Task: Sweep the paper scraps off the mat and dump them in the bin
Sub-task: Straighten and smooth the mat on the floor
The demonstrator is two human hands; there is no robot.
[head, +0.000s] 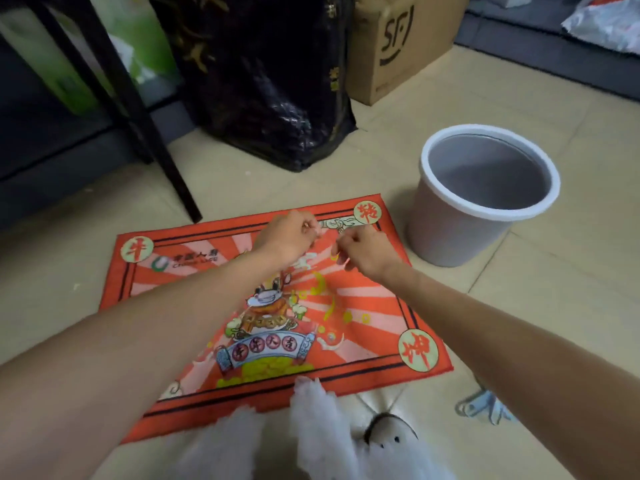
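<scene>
Nearest the camera, white fluffy fabric (pixel 311 431) spills over the floor (pixel 540 306) at the mat's near edge. The red mat (pixel 363 306) lies flat on the tiles, printed with a cartoon figure and round corner medallions. Both bare forearms reach across it to its far right part. The left hand (pixel 289 239) has its fingers curled, fingertips pinched together over the mat; the right hand (pixel 363 252) is curled the same way just beside it. Motion blur hides what either grip has hold of, possibly a small paper scrap; I cannot tell. Beyond the mat's far right corner stands the grey bin (pixel 450 233), upright, mouth open. Farther back sit a black bag (pixel 270 98) and a cardboard box (pixel 398 46).
</scene>
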